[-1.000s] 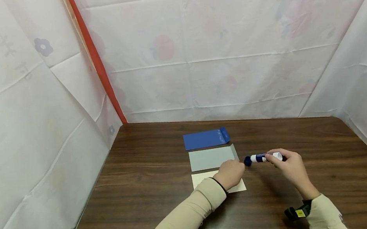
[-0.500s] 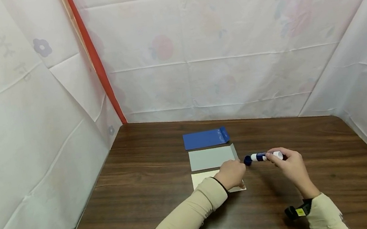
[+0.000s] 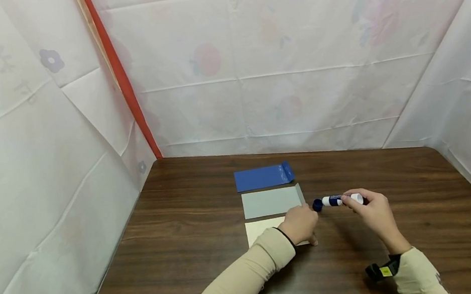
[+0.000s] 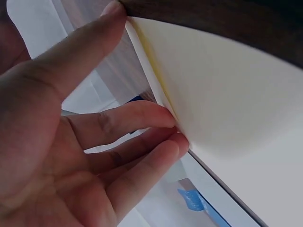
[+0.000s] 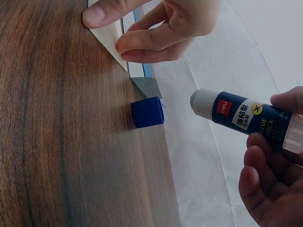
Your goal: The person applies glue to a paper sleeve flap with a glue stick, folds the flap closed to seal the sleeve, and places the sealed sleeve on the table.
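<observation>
My left hand [image 3: 300, 223] is at the right end of the cream envelope [image 3: 262, 229], covering part of it. In the left wrist view its thumb is at one corner of the cream paper [image 4: 227, 90], and its bent fingers hold the edge, where a narrow fold stands up. My right hand [image 3: 375, 215] grips an uncapped glue stick [image 5: 246, 116] by its rear end, held above the table and pointing left. The blue glue cap [image 5: 147, 112] stands on the table between the hands.
Beyond the cream envelope lie a grey-green envelope [image 3: 271, 202] with its flap raised and a blue envelope [image 3: 258, 178] with whitish marks near its flap. White sheeting [image 3: 295, 56] surrounds the brown wooden table [image 3: 176, 237] at the back and sides.
My left hand has shifted slightly right along the cream envelope's end, and its thumb now shows by the near corner. The right hand and glue stick stay almost still.
</observation>
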Demonstrator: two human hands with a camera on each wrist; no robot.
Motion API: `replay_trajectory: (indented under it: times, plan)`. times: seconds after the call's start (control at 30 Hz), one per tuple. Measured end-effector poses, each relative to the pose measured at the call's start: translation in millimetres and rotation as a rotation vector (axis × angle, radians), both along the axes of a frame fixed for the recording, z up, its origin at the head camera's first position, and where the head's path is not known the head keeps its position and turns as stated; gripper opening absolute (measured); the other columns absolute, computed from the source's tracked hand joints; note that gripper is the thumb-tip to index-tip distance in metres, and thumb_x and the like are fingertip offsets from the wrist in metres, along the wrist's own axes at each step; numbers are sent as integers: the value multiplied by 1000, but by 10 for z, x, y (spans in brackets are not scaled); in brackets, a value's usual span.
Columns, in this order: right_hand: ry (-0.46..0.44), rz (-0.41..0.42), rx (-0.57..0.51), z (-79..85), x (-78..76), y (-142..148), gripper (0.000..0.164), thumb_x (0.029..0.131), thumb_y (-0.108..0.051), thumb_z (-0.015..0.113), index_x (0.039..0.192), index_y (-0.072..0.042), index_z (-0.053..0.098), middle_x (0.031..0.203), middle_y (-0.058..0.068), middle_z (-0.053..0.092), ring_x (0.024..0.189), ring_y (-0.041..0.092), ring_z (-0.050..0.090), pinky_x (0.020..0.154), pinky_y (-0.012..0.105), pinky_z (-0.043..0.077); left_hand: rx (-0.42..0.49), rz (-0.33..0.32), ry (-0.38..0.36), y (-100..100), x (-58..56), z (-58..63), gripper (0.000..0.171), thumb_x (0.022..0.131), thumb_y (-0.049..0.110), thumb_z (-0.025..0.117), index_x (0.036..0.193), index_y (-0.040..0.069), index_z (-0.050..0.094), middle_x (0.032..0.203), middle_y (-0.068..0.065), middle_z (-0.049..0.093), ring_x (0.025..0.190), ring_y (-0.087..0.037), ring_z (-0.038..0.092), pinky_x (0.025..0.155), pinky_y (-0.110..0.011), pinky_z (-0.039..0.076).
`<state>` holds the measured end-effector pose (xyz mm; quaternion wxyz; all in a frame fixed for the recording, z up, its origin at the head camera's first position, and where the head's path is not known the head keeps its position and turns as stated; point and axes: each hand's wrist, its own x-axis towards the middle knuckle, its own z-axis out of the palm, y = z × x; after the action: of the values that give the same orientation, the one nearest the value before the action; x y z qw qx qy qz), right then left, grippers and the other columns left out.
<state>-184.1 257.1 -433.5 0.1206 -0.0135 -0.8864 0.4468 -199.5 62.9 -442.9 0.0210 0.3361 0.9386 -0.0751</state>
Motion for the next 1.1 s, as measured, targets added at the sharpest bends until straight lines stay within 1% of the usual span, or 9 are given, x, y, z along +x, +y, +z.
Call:
replay_trajectory:
  times: [0.17, 0.3, 0.37, 0.57, 0.7, 0.83, 0.97, 1.03, 1.1]
  plan:
    - [1, 0, -4, -2, -2, 1, 25, 91, -25, 70, 99, -1, 73, 73, -1, 66, 60, 7, 55, 50, 22, 45, 14, 5, 8, 1, -10, -24, 39, 71, 56, 80, 84, 20, 72, 90, 2, 68, 80, -10, 63, 62, -24, 54]
    - [2, 2, -5, -5, 9, 2, 26, 91, -26, 70, 99, -1, 73, 75, 4, 68, 59, 4, 55, 50, 23, 45, 40, -14, 53, -2, -7, -51, 17, 88, 35, 72, 86, 19, 75, 87, 0, 69, 77, -12, 64, 59, -25, 54]
    - [2, 3, -3, -6, 15, 1, 26, 91, -25, 70, 100, -1, 73, 76, 6, 69, 60, 3, 55, 51, 22, 46, 40, -17, 60, 2, -2, -48, 12, 90, 29, 70, 87, 18, 75, 86, 0, 69, 77, -12, 65, 60, -25, 55]
    - [-7, 4, -13, 2, 11, -12, 27, 91, -26, 69, 100, -1, 73, 76, 6, 68, 61, 5, 56, 52, 23, 46, 10, -7, 24, -15, -22, -22, 27, 76, 46, 82, 82, 21, 73, 88, 3, 69, 81, -11, 64, 64, -24, 55]
    - [-8, 10, -18, 4, 9, -19, 27, 91, -27, 70, 100, -1, 73, 75, 6, 68, 60, 5, 55, 51, 23, 46, 28, -30, 93, -78, -35, -57, 11, 88, 30, 73, 85, 20, 75, 87, 3, 69, 75, -11, 66, 57, -24, 54]
    - [-12, 13, -25, -2, 16, -20, 27, 91, -27, 70, 100, -2, 73, 75, 6, 68, 60, 4, 55, 51, 23, 46, 56, -48, 146, -144, -44, -88, 16, 95, 17, 62, 85, 18, 74, 86, 2, 70, 72, -11, 66, 56, -24, 54]
    - [-17, 15, -33, 2, 22, -24, 28, 91, -28, 70, 100, -2, 73, 75, 6, 69, 60, 3, 56, 51, 23, 46, 69, -53, 102, -164, -53, -60, 13, 93, 17, 64, 83, 17, 73, 88, 2, 70, 73, -11, 66, 59, -24, 54]
    - [-20, 18, -37, 6, 22, -29, 29, 91, -29, 70, 100, -2, 73, 76, 7, 69, 60, 3, 56, 52, 22, 47, 63, -50, 56, -159, -60, -39, 6, 88, 20, 72, 83, 18, 72, 90, 2, 70, 75, -11, 65, 61, -23, 54]
    - [-23, 19, -38, 11, 22, -30, 29, 91, -29, 70, 101, -2, 73, 76, 8, 69, 61, 2, 55, 52, 22, 47, 47, -44, 13, -148, -67, -22, 12, 81, 28, 80, 84, 19, 72, 93, 3, 69, 77, -11, 64, 64, -23, 54]
